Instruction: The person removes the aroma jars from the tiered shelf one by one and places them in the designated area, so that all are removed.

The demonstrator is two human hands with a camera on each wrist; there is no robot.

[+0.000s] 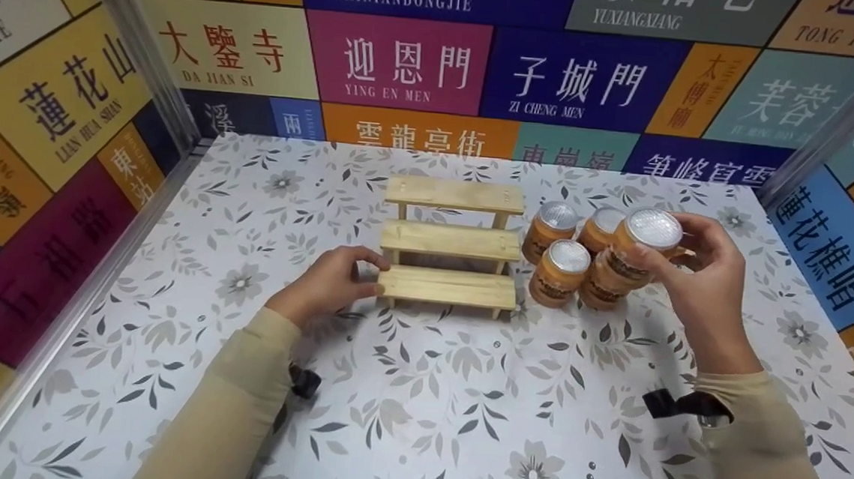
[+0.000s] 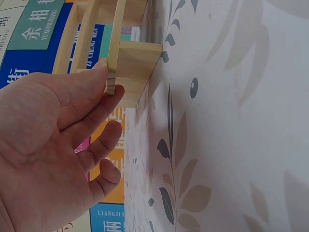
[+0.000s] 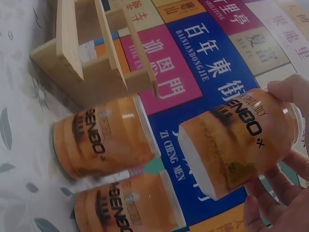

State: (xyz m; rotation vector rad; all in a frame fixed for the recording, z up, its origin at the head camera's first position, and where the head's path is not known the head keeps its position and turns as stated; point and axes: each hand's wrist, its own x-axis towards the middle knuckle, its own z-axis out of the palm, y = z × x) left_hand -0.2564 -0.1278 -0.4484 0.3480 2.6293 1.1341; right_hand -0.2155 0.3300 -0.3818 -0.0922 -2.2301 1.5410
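Note:
A small three-tier wooden stand [image 1: 448,286] is on the table. My left hand [image 1: 328,281] is at the left end of its lowest step; the left wrist view shows thumb and index finger pinching that step's end [image 2: 111,82], the other fingers loosely bent. To the right of the stand, my right hand [image 1: 716,290] grips an orange can [image 1: 645,243] with a silvery lid between thumb and fingers. In the right wrist view this can [image 3: 236,140] is held up, its white base showing. Several matching cans, such as the front-left one [image 1: 559,279], stand upright just below and beside it.
A white tablecloth [image 1: 400,410] with grey leaves and flowers covers the table. Colourful panels [image 1: 401,65] with Chinese lettering rise behind and at both sides. A clear edge strip [image 1: 68,320] runs along the left side.

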